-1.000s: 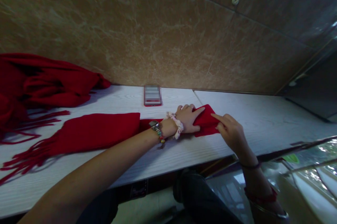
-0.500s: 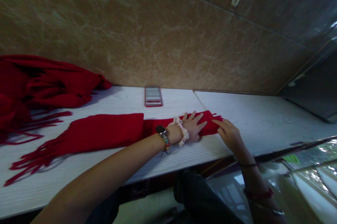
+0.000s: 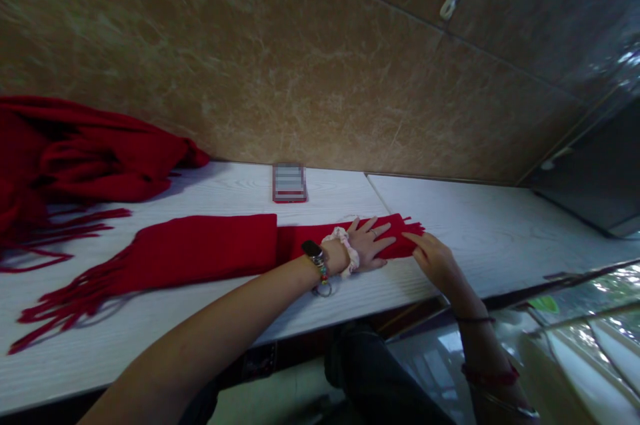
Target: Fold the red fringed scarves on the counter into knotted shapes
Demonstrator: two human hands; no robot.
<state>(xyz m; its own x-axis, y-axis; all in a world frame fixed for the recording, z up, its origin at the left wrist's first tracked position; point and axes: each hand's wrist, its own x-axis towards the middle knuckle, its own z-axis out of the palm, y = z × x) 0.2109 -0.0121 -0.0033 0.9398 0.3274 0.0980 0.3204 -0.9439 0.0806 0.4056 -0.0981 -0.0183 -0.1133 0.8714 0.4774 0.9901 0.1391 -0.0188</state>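
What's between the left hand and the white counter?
The flat red scarf; the head view shows it lying on the white counter, under the left hand.

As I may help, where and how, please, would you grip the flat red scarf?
I'd pinch the flat red scarf by its broad section's near edge, from the near side: that edge lies fairly straight, the fringe is loose, and the left hand rests on the narrower stretch.

on my screen i see matt, woolly-looking cloth in the red scarf point(image 3: 215, 248) at lower left, pale wood-grain on the counter point(image 3: 480, 222) mid-frame, a smooth marbled wall point(image 3: 250, 72) up top.
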